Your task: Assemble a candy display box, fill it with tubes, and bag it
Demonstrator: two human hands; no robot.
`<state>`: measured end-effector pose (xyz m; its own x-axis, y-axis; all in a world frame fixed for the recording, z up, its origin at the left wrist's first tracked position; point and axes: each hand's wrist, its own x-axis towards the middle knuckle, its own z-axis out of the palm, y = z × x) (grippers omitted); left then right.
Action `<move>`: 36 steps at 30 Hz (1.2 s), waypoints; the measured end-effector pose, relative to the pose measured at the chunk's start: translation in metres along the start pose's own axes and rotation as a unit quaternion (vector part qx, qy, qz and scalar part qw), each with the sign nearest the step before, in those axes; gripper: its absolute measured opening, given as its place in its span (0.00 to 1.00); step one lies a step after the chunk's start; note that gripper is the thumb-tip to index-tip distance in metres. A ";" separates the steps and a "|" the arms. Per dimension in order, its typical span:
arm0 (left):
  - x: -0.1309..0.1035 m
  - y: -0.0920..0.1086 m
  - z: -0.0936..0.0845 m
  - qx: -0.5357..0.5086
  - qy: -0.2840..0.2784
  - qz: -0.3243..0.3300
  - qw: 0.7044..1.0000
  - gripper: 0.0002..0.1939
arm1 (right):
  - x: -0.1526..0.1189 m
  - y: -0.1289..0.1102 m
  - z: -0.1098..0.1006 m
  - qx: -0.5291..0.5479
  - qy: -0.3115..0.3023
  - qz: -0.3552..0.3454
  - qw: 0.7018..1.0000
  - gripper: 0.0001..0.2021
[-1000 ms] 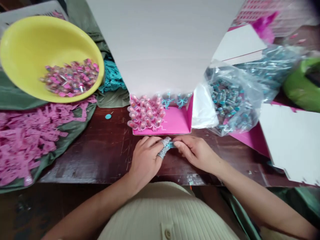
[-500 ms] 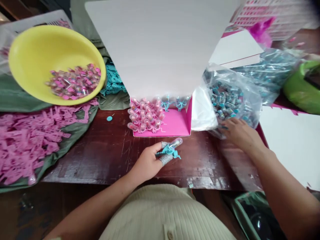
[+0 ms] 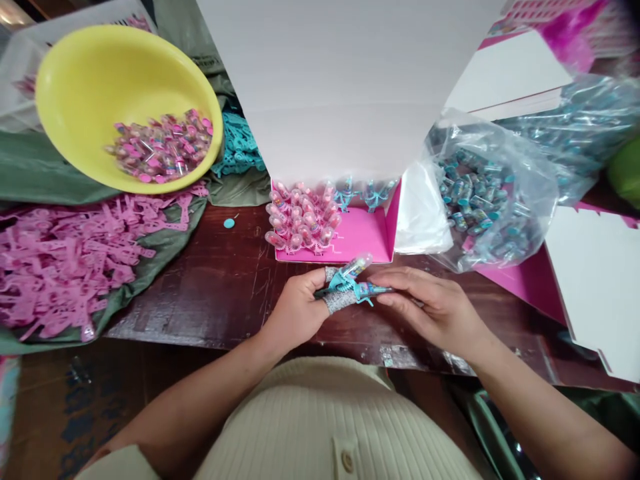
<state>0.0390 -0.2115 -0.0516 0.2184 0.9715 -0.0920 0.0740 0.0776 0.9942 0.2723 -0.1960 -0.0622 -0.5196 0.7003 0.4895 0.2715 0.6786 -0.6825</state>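
Note:
My left hand (image 3: 305, 300), with grey wraps on its fingertips, pinches a teal plastic piece (image 3: 341, 281) that carries a clear capsule (image 3: 357, 265). My right hand (image 3: 435, 303) has its thumb and fingers closed on a second capsule (image 3: 374, 289) with a teal end, which meets the teal piece. Just behind the hands stands a pink box (image 3: 363, 233) with a tall white lid (image 3: 340, 93). Pink capsules (image 3: 303, 217) fill its left part, and a few teal ones (image 3: 373, 192) stand along the back.
On the left are a yellow bowl (image 3: 75, 100) of pink capsules and a pile of pink plastic pieces (image 3: 75, 260). Teal pieces (image 3: 240, 143) lie behind. To the right are clear bags (image 3: 535, 180) of teal capsules and white-pink cardboard (image 3: 600, 287).
My right hand has come from the bag of teal capsules to my left hand, bringing a capsule. The view has shifted slightly, and my left hand still holds the teal piece.

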 end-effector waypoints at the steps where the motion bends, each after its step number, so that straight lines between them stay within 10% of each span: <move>1: -0.002 0.001 -0.001 0.022 0.009 0.011 1.000 0.15 | 0.000 -0.001 0.000 -0.020 0.003 -0.014 1.000 0.16; 8: -0.012 -0.002 -0.004 0.242 0.052 0.091 0.964 0.11 | -0.001 -0.008 0.014 -0.137 0.011 -0.068 0.988 0.15; 15: -0.009 0.003 -0.017 0.307 0.037 0.141 0.940 0.09 | 0.005 -0.006 0.014 0.084 -0.036 0.171 0.981 0.10; 20: 0.004 0.022 -0.026 0.044 -0.056 -0.044 0.996 0.11 | 0.024 -0.007 -0.016 -0.066 -0.015 -0.006 0.998 0.34; 23: 0.006 0.029 -0.024 -0.011 -0.161 -0.131 0.978 0.13 | 0.042 -0.013 -0.028 -0.150 -0.101 -0.133 0.975 0.25; 27: 0.006 0.047 -0.035 0.156 -0.158 0.008 0.975 0.18 | 0.061 -0.013 -0.046 -0.090 -0.163 -0.144 0.972 0.15; 31: 0.039 0.080 -0.064 0.466 0.089 0.250 0.844 0.13 | 0.082 0.002 -0.068 -0.304 0.004 0.056 0.951 0.22; 36: 0.117 0.095 -0.069 0.638 0.024 0.186 0.747 0.14 | 0.128 0.013 -0.042 -0.564 -0.083 0.163 0.806 0.22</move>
<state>0.0050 -0.0747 0.0359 0.4216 0.8823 0.2092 0.8907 -0.4462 0.0869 0.2436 -0.0886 0.0148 -0.3480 0.9059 0.2411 0.9298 0.3007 0.2124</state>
